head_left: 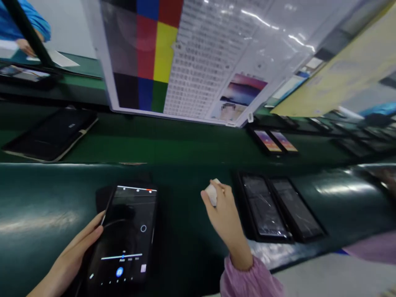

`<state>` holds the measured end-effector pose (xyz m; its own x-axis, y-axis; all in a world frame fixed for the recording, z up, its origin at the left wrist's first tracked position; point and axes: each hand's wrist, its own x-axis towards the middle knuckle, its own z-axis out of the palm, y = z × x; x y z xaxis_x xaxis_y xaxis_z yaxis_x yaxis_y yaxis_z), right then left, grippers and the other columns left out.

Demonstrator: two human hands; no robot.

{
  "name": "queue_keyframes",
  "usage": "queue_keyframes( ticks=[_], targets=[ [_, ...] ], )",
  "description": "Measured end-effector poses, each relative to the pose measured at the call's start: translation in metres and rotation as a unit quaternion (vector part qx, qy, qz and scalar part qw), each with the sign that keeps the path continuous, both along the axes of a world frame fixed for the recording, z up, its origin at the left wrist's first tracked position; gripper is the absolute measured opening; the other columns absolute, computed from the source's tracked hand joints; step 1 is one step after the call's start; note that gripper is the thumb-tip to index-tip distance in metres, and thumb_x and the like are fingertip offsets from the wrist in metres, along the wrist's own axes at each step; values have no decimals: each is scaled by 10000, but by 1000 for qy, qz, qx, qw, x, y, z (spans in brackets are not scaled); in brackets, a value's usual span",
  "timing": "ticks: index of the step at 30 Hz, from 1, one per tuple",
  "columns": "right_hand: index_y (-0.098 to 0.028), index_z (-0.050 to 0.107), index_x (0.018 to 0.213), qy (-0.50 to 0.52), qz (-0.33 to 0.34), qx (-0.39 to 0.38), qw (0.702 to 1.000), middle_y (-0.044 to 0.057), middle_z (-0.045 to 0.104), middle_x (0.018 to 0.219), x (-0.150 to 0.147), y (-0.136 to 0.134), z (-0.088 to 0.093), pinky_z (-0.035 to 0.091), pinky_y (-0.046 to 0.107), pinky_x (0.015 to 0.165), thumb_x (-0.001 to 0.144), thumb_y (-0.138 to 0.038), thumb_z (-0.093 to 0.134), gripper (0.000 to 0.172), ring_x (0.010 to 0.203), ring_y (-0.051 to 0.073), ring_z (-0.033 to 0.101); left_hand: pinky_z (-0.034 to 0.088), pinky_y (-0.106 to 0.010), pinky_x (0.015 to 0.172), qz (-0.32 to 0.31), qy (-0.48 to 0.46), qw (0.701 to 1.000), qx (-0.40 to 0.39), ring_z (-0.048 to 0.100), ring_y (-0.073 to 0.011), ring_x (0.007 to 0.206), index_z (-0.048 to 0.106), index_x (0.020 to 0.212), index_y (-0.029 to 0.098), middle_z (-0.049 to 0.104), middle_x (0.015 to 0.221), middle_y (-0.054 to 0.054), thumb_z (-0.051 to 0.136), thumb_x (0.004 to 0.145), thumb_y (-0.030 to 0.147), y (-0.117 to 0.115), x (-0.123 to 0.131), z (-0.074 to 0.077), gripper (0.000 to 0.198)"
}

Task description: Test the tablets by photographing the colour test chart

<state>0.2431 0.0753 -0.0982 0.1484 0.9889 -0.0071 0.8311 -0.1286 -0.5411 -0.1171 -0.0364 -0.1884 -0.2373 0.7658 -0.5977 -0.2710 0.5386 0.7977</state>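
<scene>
My left hand [78,247] grips the left edge of a black phone [128,235] whose dark screen shows camera controls and a slider. It is held over the dark green belt [46,198]. My right hand [222,212], in a pink sleeve, is closed around a small white object [212,193] that I cannot name, just left of a black tray [247,210] with two dark phones in it.
A large colour test chart [185,57] stands behind the belt. Two lit phones [275,141] lie on the far green belt at right, a black tablet-like tray [51,134] at far left. Another person's blue sleeve and hand [26,31] show top left.
</scene>
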Motion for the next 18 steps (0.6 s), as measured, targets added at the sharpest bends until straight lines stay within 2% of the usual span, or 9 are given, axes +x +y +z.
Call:
queue_keyframes(
  ticks=[2,3,6,9,11,14,16,18],
  targets=[
    [-134,537,1484,-88,-60,-24,994,222,496,1441,18,9,-5,535,537,1038,995,-589,475,671,1344,426,542,334,-552,1272,-5,-7,999,-41,433,-331,1528,689,1351,416,613,1523,85,722,865,641,2,-3,1,537],
    [-115,532,1476,-113,-73,-43,990,237,483,1450,24,11,-10,542,538,1022,992,-588,478,679,1341,439,541,312,-546,1286,-15,-2,999,-34,423,-323,1537,668,1377,418,596,1542,85,708,879,638,5,-3,1,546],
    [-109,587,1357,-145,-67,-51,986,252,500,1417,33,16,-24,532,563,1012,971,-589,532,618,1288,459,554,233,-530,1323,-73,17,996,39,409,-319,1550,651,1418,377,578,1570,39,648,926,631,18,-4,7,553],
    [-147,590,1289,-138,-40,15,990,236,538,1342,24,21,-30,524,583,980,890,-558,692,582,1200,456,570,249,-563,1321,-123,43,984,122,475,-334,1507,552,1524,360,578,1574,-15,558,982,618,29,-16,16,600],
    [-188,583,1272,-111,-13,37,993,206,557,1311,10,25,-25,533,558,942,850,-439,768,525,1144,430,595,269,-552,1317,-120,74,974,176,504,-320,1485,481,1572,370,592,1561,-19,529,1009,569,32,-28,24,600],
    [-256,598,1211,-29,68,10,997,116,618,1215,-18,32,-5,549,463,852,875,-248,722,359,1000,333,666,272,-459,1325,-88,120,957,248,501,-279,1488,480,1571,362,616,1536,-1,542,1020,477,32,-40,34,566],
    [-283,606,1192,38,129,17,991,65,648,1176,-39,39,5,545,420,839,878,-192,711,343,967,287,680,318,-404,1305,-73,151,951,258,526,-265,1465,505,1549,367,623,1529,14,580,1008,441,33,-37,43,551],
    [-289,609,1186,114,172,69,976,46,654,1206,-60,47,6,541,400,877,883,-164,709,343,1015,263,678,419,-359,1239,-94,183,946,249,578,-249,1413,542,1507,396,639,1509,29,610,1002,410,33,-25,55,510]
  ],
)
